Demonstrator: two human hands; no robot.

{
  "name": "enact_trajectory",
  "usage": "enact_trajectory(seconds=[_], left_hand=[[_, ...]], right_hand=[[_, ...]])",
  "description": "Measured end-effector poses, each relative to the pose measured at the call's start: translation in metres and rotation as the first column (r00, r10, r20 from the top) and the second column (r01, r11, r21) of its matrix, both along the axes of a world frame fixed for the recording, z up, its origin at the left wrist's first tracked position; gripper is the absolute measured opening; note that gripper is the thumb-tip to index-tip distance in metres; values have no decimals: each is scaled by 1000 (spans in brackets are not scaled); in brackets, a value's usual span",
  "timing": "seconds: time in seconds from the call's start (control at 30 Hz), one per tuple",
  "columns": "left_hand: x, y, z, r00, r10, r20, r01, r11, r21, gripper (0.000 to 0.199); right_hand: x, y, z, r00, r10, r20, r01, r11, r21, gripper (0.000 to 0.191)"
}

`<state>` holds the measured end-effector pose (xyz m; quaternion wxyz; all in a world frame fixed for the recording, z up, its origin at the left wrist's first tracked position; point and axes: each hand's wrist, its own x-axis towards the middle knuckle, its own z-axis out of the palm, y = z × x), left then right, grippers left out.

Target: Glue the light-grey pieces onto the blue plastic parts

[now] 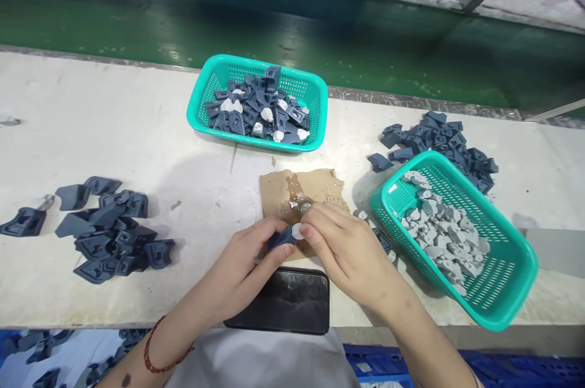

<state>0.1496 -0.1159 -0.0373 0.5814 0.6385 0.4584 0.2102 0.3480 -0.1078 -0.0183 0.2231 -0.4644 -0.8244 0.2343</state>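
Note:
My left hand (244,263) is closed around a dark blue-grey plastic part (280,238), gripping it between thumb and fingers. My right hand (351,248) pinches a small light-grey piece (297,231) against the right end of that part. Fingers partly hide where the two meet. Both hands are over a piece of brown cardboard (273,193), which has a wet, shiny brown patch (295,187) on it. A small roundish object (305,206) shows just beyond my right fingertips; its kind is unclear. Below the hands lies a black smartphone (292,303).
A green basket (196,105) of dark parts, some with light pieces, stands behind. At right, a tilted green basket (512,290) holds light-grey pieces, near a dark pile (443,141). Another dark pile (114,229) lies left. A green strip (137,16) runs along the back.

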Motion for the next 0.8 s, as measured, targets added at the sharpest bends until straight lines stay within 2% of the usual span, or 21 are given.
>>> enact_trajectory(seconds=[0.17,0.33,0.47,0.53,0.63,0.73,0.8], left_hand=[[2,1,0,996,45,71,-44,999,-21,27],[0,0,-1,996,40,82,-38,999,-25,32],[0,-2,-2,995,38,97,-36,999,-21,32],[0,-3,-3,994,49,101,-53,998,35,27],[-4,-1,-2,994,42,103,-63,975,213,17],[-10,2,2,997,-25,70,-5,919,394,24],[-15,3,5,998,-39,46,14,892,453,31]], right_hand=[[-5,-5,-5,1000,-5,7,4,999,36,31],[-8,-6,-6,996,-34,-86,30,998,-47,32],[-10,-6,-4,997,-45,-68,43,999,-29,31],[-9,-7,-4,997,-35,-72,34,999,-19,31],[-4,-10,-2,994,-5,-108,3,1000,-16,28],[1,-14,1,993,15,-121,-18,1000,-26,22],[2,-17,2,992,20,-123,-21,1000,-11,18]])
